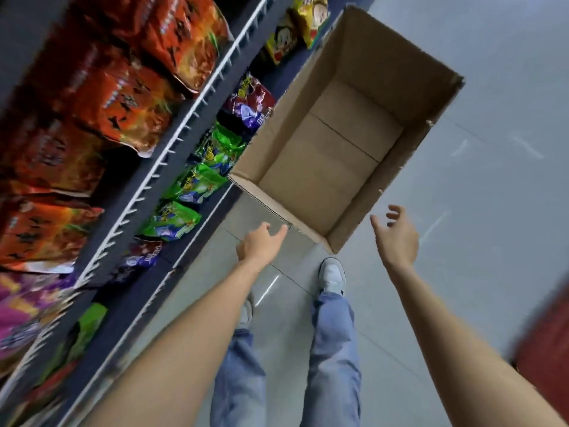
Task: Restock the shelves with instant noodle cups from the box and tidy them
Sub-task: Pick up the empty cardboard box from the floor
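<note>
**Both hands out toward cardboard box on floor**

Cardboard box [335, 143] sitting on grey tile floor [492, 211], just beside the shelving [172, 143], top open, flaps not seen. Only bare cardboard bottom showing inside. Tilted view, some motion blur at the frame edges.

Left hand [260, 243] stretched forward near the box's near corner, fingers loosely extended, index fingertip just beside or touching the corner edge; cannot tell which. Nothing held.

Right hand [398, 235] raised off the box's right near side, apart from it, fingers spread and slightly curled, palm toward the box. Nothing held.

Shelving on the left: upper tier packed with orange-red packets [123, 97], white wire rail along the front. Lower tier with green packets [191, 186], purple packets [251, 103], yellow packets [295, 29] further back. Pink-purple packets [21, 300] near the left edge, blurred.

Below: blue jeans [334, 349], white sneaker [332, 275] just short of the box's near end. Red blurred object [545, 349] at right edge, cannot identify.
</note>
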